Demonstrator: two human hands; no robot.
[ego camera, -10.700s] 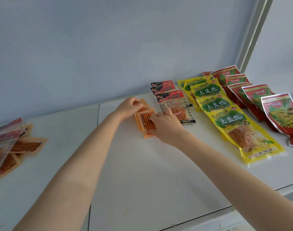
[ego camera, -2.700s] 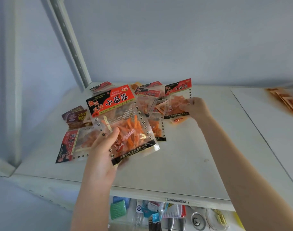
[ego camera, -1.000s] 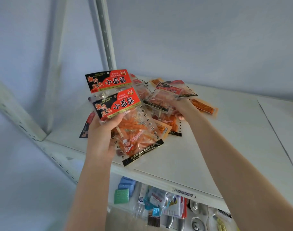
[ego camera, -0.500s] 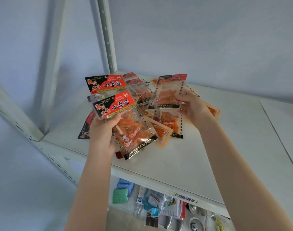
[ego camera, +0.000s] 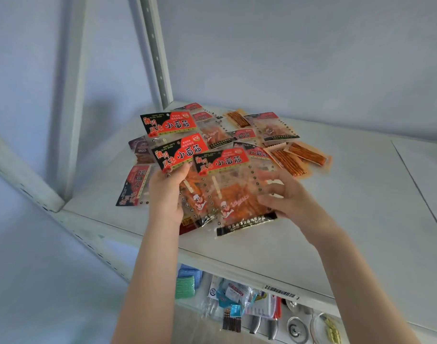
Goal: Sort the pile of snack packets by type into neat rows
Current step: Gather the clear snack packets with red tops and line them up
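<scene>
My left hand (ego camera: 166, 193) grips a fanned stack of clear packets with red-and-black headers (ego camera: 177, 153), held above the white shelf (ego camera: 356, 219). My right hand (ego camera: 284, 198) holds one more packet of the same kind (ego camera: 233, 194) by its right edge, overlapping the front of the stack. Behind them lies the loose pile (ego camera: 227, 130): more red-header packets, several orange stick packets (ego camera: 294, 157) at the right, a dark purple packet (ego camera: 139, 147) at the left, and a red-header packet (ego camera: 134, 184) lying flat by my left wrist.
A metal shelf upright (ego camera: 156, 53) stands behind the pile and a slanted brace (ego camera: 21, 180) runs at the left. A seam (ego camera: 421, 192) crosses the shelf at the right. Below the front edge, a lower level holds sponges (ego camera: 186, 284), bags and utensils.
My right hand brought its packet from up above the pile down and left onto the front of the stack in my left hand. The left hand has barely moved.
</scene>
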